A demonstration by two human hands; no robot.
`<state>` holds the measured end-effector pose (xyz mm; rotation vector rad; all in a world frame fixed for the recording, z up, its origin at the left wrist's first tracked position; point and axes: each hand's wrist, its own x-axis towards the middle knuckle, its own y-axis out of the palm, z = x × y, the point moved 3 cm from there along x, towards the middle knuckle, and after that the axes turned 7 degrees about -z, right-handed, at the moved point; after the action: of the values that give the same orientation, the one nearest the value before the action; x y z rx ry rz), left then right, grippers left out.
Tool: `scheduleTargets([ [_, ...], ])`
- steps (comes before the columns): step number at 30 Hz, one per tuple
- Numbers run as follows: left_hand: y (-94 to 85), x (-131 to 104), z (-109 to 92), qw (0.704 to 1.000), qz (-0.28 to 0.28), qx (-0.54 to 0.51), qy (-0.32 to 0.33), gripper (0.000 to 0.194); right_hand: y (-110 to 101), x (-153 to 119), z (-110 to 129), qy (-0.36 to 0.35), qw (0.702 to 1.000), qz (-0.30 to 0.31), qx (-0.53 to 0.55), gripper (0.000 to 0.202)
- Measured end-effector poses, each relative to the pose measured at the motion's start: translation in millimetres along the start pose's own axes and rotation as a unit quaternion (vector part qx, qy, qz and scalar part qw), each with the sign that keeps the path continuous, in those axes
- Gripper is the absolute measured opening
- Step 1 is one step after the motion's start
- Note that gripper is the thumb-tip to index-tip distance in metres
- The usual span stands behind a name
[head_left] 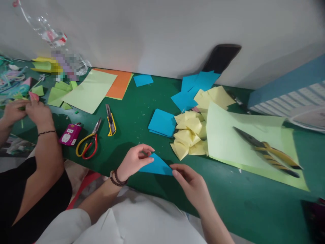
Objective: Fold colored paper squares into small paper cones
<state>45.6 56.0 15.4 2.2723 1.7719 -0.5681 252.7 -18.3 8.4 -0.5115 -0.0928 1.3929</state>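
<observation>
A blue sheet of paper (160, 166), folded into a triangle, is held near the table's front edge between my two hands. My left hand (134, 161), with a beaded bracelet at the wrist, has its thumb on the paper close to the upper point, fingers curled. At the right corner, my right hand (189, 183) pinches the paper between thumb and fingers. Just beyond lies a small stack of blue paper squares (161, 122). Beside that stack is a pile of folded yellow paper pieces (190, 132).
Red-and-yellow scissors (88, 144), a yellow utility knife (110, 120) and a purple box (70, 134) lie to the left. Pliers (266, 149) rest on green sheets (223, 135) at right. A co-worker's hands (38, 112) work at far left. A phone (222, 57) leans against the wall.
</observation>
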Motion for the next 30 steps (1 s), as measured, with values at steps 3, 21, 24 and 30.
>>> scheduleTargets([
  [3,3.4,-2,-6,0.998,0.021,0.032,0.056,0.019,-3,-1,3,-0.047,0.999,-0.005,0.024,0.038],
  [21,-5.5,-9,-8,0.878,0.148,0.17,0.422,0.014,-8,0,-5,-0.185,0.971,-0.068,-0.132,0.019],
  [24,-9.3,-14,7,0.888,0.153,0.217,0.374,0.014,-4,-2,-6,-0.274,0.942,-0.025,-0.193,0.025],
  [30,-6.0,-20,21,0.903,0.095,0.236,0.347,0.014,3,-11,-7,-0.387,0.866,-0.037,-0.314,0.032],
])
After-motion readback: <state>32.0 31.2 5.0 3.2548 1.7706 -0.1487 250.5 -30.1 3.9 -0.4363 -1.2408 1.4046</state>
